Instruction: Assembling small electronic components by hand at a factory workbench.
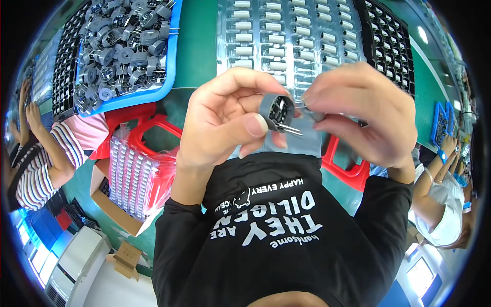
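My left hand [220, 117] pinches a round dark grey plug-like part [267, 108] between thumb and fingers. Its hollow side, with black and metal pieces inside, faces right, and thin metal pins stick out of it. Close by on the right, my right hand [365, 110] is closed in a pinch on a small greyish piece [313, 114]; blur and the fingers hide most of it. Beyond both hands lies a clear plastic tray [258, 48] with rows of small white cylinders [276, 52].
At the far left, a blue bin [171, 66] is heaped with similar grey pinned parts [123, 53]. Black trays [391, 51] of white cylinders flank the green table [197, 46]. Red stools [153, 135] and a cardboard box [123, 220] stand below. People [442, 210] work at both sides.
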Demonstrator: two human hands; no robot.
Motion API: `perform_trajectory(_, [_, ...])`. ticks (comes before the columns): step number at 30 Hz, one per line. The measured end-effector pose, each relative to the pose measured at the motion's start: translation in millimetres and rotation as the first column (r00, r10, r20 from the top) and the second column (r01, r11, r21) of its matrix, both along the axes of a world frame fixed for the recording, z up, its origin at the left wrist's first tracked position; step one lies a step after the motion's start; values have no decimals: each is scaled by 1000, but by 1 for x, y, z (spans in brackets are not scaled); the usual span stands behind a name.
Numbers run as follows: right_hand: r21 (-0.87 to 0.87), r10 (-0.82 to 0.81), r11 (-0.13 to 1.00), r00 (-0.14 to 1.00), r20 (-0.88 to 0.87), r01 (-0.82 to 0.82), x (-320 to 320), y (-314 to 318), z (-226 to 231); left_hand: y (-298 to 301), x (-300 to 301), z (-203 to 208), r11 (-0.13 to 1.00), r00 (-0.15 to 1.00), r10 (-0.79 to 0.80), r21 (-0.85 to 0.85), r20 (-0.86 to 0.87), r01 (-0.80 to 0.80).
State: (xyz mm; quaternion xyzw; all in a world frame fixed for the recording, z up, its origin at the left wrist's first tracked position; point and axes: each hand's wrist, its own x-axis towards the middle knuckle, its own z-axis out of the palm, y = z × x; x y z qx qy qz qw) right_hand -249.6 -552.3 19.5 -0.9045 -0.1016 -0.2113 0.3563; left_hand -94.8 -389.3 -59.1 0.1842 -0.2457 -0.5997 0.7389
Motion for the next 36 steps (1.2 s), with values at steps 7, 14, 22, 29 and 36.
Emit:
perform_trajectory(7, [-184, 10, 982, 953, 302, 48, 3, 14, -15, 2, -3, 0, 998, 992, 52, -31, 111, -49])
perform_trajectory(14, [-223, 52, 974, 939, 340, 27, 7, 14, -18, 3, -3, -4, 993, 982, 96, -90, 164, -82])
perform_trajectory(22, [-245, 72, 969, 934, 349, 17, 8, 10, -21, 0, -1, -4, 994, 974, 73, -96, 212, -54])
perform_trajectory(29, [35, -80, 997, 969, 232, 74, 5, 16, -20, 2, -11, 0, 978, 963, 204, -85, 174, -192])
perform_trajectory(36, [-59, -370, 920, 910, 184, 386, -46, -12, -14, 27, 45, 31, 522, -703, 255, -706, 664, -479])
